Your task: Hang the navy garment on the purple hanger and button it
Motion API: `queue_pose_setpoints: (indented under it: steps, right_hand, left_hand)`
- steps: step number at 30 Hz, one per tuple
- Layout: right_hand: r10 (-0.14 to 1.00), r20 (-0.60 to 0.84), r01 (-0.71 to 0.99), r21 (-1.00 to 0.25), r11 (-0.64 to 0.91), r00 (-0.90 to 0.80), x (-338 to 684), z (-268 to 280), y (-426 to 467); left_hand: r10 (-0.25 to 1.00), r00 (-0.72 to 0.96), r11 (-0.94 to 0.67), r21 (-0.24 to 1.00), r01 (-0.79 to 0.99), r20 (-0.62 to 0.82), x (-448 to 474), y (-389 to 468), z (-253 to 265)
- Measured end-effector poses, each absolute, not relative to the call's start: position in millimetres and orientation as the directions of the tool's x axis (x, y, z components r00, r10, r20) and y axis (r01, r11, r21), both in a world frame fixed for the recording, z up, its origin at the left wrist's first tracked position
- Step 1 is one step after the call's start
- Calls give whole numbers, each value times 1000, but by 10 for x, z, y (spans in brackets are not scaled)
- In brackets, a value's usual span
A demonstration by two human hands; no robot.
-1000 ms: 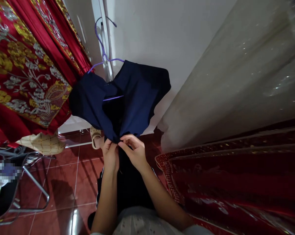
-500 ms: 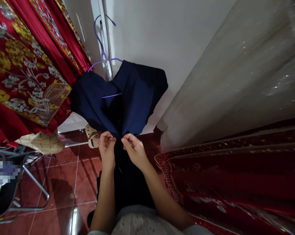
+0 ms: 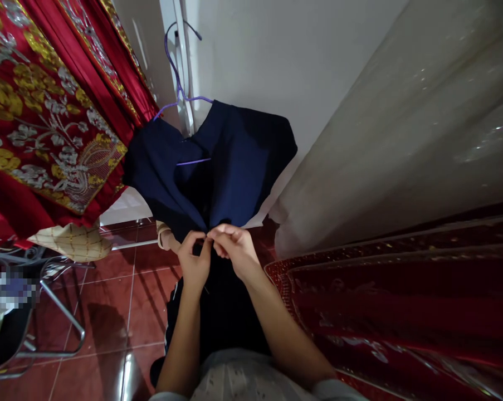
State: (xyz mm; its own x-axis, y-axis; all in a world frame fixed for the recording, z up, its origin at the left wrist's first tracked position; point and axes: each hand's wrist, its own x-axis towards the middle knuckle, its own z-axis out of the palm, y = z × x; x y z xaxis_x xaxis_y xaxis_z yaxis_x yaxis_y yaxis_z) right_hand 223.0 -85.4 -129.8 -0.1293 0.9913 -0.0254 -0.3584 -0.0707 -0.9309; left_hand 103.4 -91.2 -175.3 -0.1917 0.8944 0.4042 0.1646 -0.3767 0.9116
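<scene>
A dark navy garment (image 3: 234,161) hangs on a purple hanger (image 3: 176,67) hooked on a white door frame ahead of me. Its front is open at the top and drawn together lower down. My left hand (image 3: 194,262) and my right hand (image 3: 234,249) meet at that closing point, fingertips pinching the two front edges of the garment together. The garment's lower part drops dark between my forearms.
Red curtains with gold and silver embroidery (image 3: 46,106) hang at left. A red embroidered cloth (image 3: 401,312) covers a surface at right, under a pale sheer curtain (image 3: 401,139). A metal-framed chair (image 3: 46,312) and a beige sandal (image 3: 164,236) sit on the red tile floor.
My hands were slightly apart half a second ago and have come back together on the garment's front edges, a little higher up. The garment swayed slightly.
</scene>
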Motion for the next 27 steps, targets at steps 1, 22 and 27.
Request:
queue_pose_setpoints:
  steps: [1, 22, 27]
  right_hand:
    - [996, -23, -398, -916, -56, -88, 2241, -1201, -749]
    - [895, 441, -182, -887, 424, -62, 2380, -150, 386]
    - [875, 485, -99, -871, 481, -12, 2288, -175, 392]
  left_hand:
    - [893, -187, -375, 906, 195, 410, 1059, -902, -1743]
    - [731, -21, -649, 705, 286, 682, 800, 166, -376]
    - [711, 134, -679, 626, 384, 690, 769, 490, -48]
